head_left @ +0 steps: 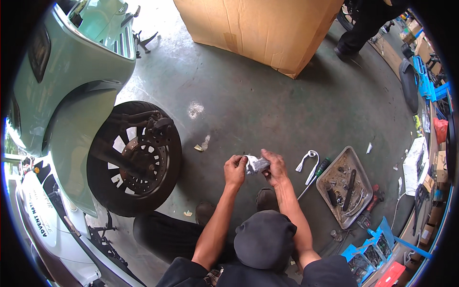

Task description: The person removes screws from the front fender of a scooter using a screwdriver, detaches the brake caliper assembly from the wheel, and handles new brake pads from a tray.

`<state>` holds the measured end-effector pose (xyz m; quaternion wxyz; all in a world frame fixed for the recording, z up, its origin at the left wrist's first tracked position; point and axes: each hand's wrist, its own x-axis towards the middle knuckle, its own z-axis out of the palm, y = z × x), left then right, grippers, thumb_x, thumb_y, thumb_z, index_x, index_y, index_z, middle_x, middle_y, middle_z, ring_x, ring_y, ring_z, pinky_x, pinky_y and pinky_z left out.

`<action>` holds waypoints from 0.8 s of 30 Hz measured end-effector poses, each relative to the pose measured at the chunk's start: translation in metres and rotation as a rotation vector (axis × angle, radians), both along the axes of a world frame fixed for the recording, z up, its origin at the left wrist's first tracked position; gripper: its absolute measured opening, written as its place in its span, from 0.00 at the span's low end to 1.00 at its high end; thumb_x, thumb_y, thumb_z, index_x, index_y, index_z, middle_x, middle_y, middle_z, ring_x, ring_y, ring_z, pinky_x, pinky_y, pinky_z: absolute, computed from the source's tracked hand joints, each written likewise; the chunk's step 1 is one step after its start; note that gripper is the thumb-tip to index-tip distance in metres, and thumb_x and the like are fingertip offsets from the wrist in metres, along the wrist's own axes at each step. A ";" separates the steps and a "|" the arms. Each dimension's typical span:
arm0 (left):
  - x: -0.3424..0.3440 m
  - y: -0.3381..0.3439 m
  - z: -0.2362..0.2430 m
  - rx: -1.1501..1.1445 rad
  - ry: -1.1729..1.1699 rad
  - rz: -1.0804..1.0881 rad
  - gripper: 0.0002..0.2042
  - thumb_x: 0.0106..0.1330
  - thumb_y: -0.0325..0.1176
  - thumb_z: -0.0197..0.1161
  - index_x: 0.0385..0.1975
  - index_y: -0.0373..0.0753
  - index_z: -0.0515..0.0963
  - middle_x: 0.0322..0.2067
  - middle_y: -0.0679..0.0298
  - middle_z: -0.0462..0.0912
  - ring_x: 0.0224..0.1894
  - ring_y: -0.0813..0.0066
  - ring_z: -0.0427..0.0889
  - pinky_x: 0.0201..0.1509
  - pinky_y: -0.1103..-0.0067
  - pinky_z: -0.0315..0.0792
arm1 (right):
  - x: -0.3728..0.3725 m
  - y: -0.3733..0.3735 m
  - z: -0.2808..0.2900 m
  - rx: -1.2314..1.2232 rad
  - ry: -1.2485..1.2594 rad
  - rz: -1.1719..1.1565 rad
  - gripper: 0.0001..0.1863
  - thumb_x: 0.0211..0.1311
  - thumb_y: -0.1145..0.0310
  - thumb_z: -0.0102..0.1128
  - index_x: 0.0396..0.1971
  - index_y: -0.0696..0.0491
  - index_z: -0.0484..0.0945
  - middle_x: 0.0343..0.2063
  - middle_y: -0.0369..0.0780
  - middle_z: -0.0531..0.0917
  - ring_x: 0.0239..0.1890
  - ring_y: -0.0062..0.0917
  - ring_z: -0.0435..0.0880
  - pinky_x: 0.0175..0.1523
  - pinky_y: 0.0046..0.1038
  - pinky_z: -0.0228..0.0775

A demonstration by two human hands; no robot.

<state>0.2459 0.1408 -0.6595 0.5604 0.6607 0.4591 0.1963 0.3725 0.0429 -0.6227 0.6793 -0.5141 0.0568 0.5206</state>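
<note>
In front of my knees, my two hands hold a small white-and-grey bundle (258, 165) between them. It looks like a crumpled wrapper or rag, but its exact kind is too small to tell. My left hand (234, 171) pinches its white left end between thumb and fingers. Around the grey right end, my right hand (275, 167) is closed, with the thumb side uppermost. To the left stands a scooter's wheel (169, 191) with a black tyre and a brake disc (153, 177), under a pale green fender (76, 124).
A metal tray (363, 201) with tools and small parts lies at the right. Beside it are a green-handled screwdriver (323, 166) and a white strap (313, 165). A large cardboard box (258, 28) stands ahead, with another person's leg (361, 31) beyond. Blue bins (370, 253) sit lower right.
</note>
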 end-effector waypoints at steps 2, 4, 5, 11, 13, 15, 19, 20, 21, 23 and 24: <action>0.008 -0.004 -0.014 -0.242 -0.144 0.078 0.12 0.71 0.37 0.64 0.34 0.33 0.83 0.25 0.69 0.81 0.30 0.81 0.76 0.34 0.78 0.69 | -0.004 0.002 -0.003 0.006 0.047 0.057 0.10 0.66 0.59 0.64 0.28 0.48 0.79 0.21 0.29 0.77 0.17 0.15 0.73 0.18 0.21 0.57; 0.015 -0.006 -0.022 -0.417 -0.239 0.099 0.11 0.72 0.36 0.63 0.34 0.34 0.83 0.24 0.72 0.80 0.29 0.83 0.75 0.34 0.79 0.69 | -0.009 0.004 -0.007 0.018 0.169 -0.003 0.10 0.66 0.59 0.65 0.30 0.48 0.79 0.22 0.29 0.78 0.20 0.16 0.75 0.22 0.21 0.62; 0.018 -0.007 -0.023 -0.467 -0.269 0.078 0.11 0.73 0.36 0.62 0.34 0.35 0.83 0.24 0.73 0.80 0.31 0.84 0.76 0.34 0.79 0.69 | -0.011 0.006 -0.010 -0.009 0.284 -0.125 0.11 0.68 0.57 0.64 0.33 0.49 0.79 0.26 0.31 0.80 0.25 0.17 0.77 0.28 0.21 0.66; 0.020 -0.011 0.002 -0.950 -0.584 0.213 0.23 0.74 0.52 0.57 0.58 0.43 0.72 0.48 0.64 0.81 0.45 0.70 0.83 0.50 0.67 0.79 | -0.014 0.009 -0.018 0.183 -0.005 -0.295 0.11 0.72 0.61 0.60 0.44 0.53 0.78 0.35 0.36 0.83 0.35 0.20 0.82 0.40 0.28 0.79; 0.027 -0.003 0.008 -0.816 -0.422 0.167 0.22 0.74 0.51 0.57 0.57 0.40 0.73 0.47 0.62 0.82 0.46 0.67 0.83 0.49 0.66 0.79 | -0.015 0.006 -0.018 0.074 -0.344 -0.078 0.14 0.69 0.71 0.62 0.51 0.58 0.79 0.44 0.40 0.85 0.43 0.19 0.84 0.50 0.29 0.81; 0.033 0.014 0.008 -0.820 -0.360 0.160 0.22 0.75 0.49 0.56 0.54 0.36 0.75 0.46 0.59 0.83 0.46 0.63 0.84 0.47 0.65 0.80 | -0.024 0.004 -0.017 0.075 -0.643 0.046 0.15 0.66 0.75 0.63 0.51 0.59 0.80 0.48 0.43 0.84 0.45 0.19 0.84 0.48 0.26 0.81; 0.031 0.039 0.000 -0.981 -0.670 0.249 0.19 0.76 0.47 0.54 0.51 0.37 0.77 0.45 0.58 0.84 0.48 0.62 0.83 0.52 0.63 0.78 | -0.026 0.001 -0.021 -0.049 -0.600 0.058 0.15 0.61 0.81 0.66 0.49 0.63 0.82 0.44 0.46 0.87 0.44 0.21 0.86 0.48 0.24 0.80; 0.028 0.044 -0.002 -0.967 -0.751 0.225 0.19 0.76 0.48 0.54 0.51 0.38 0.77 0.46 0.59 0.84 0.48 0.63 0.83 0.54 0.61 0.77 | -0.024 -0.002 -0.022 -0.155 -0.511 0.080 0.15 0.61 0.82 0.66 0.49 0.63 0.82 0.41 0.46 0.87 0.44 0.23 0.86 0.50 0.25 0.81; 0.024 0.054 -0.002 -0.992 -0.775 0.254 0.19 0.75 0.49 0.55 0.51 0.39 0.77 0.46 0.59 0.84 0.48 0.63 0.82 0.56 0.59 0.76 | -0.027 -0.006 -0.022 -0.169 -0.651 0.056 0.11 0.58 0.81 0.69 0.41 0.64 0.84 0.31 0.42 0.88 0.36 0.23 0.86 0.46 0.28 0.83; 0.020 0.068 -0.002 -0.975 -0.759 0.307 0.17 0.75 0.50 0.55 0.49 0.43 0.76 0.43 0.64 0.83 0.48 0.63 0.82 0.59 0.56 0.73 | -0.024 -0.012 -0.016 -0.141 -0.713 0.062 0.06 0.60 0.77 0.67 0.36 0.61 0.82 0.31 0.41 0.86 0.34 0.24 0.85 0.42 0.31 0.84; 0.014 0.071 -0.001 -0.963 -0.789 0.387 0.16 0.75 0.49 0.55 0.48 0.44 0.76 0.42 0.64 0.82 0.48 0.62 0.82 0.59 0.57 0.73 | -0.020 -0.013 -0.009 -0.145 -0.718 0.061 0.05 0.61 0.75 0.66 0.33 0.60 0.81 0.31 0.40 0.85 0.34 0.24 0.85 0.41 0.32 0.85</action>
